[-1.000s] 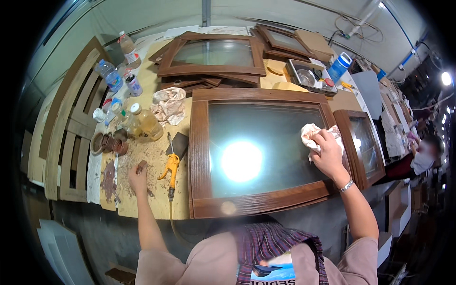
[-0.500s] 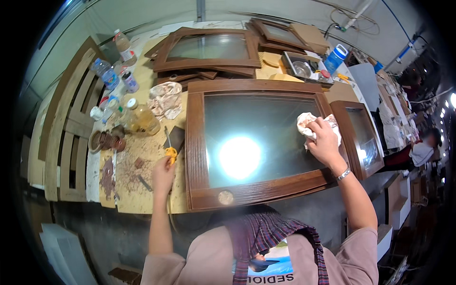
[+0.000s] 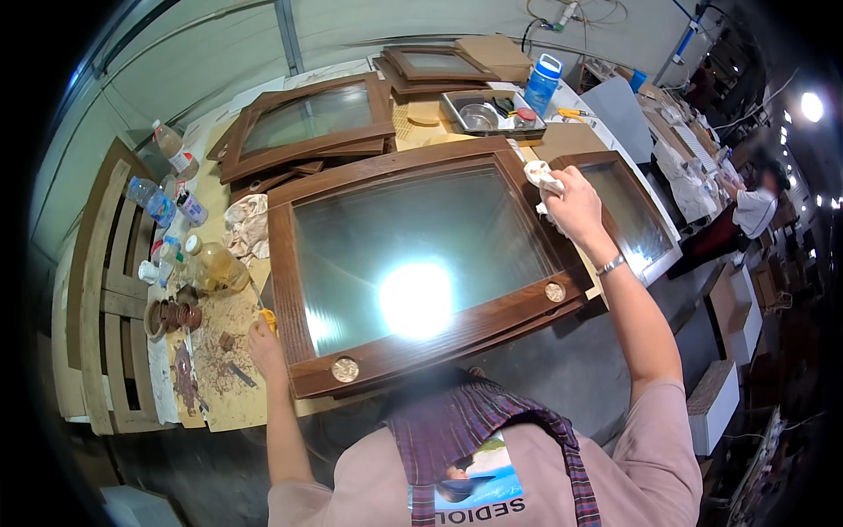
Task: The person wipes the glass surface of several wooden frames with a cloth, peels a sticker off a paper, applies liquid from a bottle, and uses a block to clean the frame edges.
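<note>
A brown wooden cabinet door (image 3: 395, 350) with a glass pane lies in front of me, stacked on at least one more panel. In my right hand (image 3: 575, 209) is a crumpled white rag (image 3: 544, 179) with reddish-brown stains, held at the door's right-hand wooden border near its far corner. My left hand (image 3: 267, 350) is by the door's left edge, its fingers closed round a yellow-handled tool (image 3: 269, 321). The tool's working end is mostly hidden now. Two round, pale discs sit on the door's near border, the left one (image 3: 345, 370) close to the corner.
A narrower glazed door (image 3: 645, 211) lies at the right. More framed doors (image 3: 307, 119) are stacked behind. Bottles, a yellowish jar (image 3: 217, 265) and another rag (image 3: 247, 227) stand or lie at left, near brown scraps. A tray (image 3: 492, 114) and blue bottle (image 3: 543, 85) are at the back. A person stands far right.
My right hand has moved with the rag from over the glass to the right-hand wooden border. The whole view has shifted and turned. My left hand still holds the yellow-handled tool.
</note>
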The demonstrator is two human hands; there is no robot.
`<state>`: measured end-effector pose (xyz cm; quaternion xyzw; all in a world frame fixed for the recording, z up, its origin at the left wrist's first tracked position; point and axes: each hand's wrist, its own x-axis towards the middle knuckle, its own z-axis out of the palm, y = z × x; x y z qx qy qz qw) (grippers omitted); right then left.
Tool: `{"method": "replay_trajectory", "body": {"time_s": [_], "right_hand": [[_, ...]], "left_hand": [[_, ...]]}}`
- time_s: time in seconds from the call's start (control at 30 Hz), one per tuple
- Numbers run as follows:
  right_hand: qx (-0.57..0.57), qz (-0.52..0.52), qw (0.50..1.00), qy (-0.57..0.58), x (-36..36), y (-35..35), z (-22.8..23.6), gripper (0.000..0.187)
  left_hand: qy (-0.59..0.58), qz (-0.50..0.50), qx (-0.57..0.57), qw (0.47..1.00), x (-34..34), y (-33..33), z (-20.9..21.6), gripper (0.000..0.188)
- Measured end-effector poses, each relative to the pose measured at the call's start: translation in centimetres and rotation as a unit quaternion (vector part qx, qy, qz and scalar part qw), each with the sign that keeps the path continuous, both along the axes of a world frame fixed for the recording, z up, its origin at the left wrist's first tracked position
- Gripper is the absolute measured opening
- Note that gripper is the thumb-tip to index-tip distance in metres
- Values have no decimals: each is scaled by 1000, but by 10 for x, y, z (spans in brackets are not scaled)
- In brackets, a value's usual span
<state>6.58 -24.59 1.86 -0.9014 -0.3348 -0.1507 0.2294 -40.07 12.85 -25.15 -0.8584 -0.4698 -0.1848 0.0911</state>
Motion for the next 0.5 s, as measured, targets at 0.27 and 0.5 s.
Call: {"method": "replay_trajectory", "body": {"time_s": [0.27,0.5], "right_hand": [[-51,-19,997,62,10,-9,-27,35],[-48,19,999,3,18,3,-39,31]], "left_hand": [[-324,-131,-205,914,5,-97,198,53],[126,-459,-286,831,106,-256,330,60]]}}
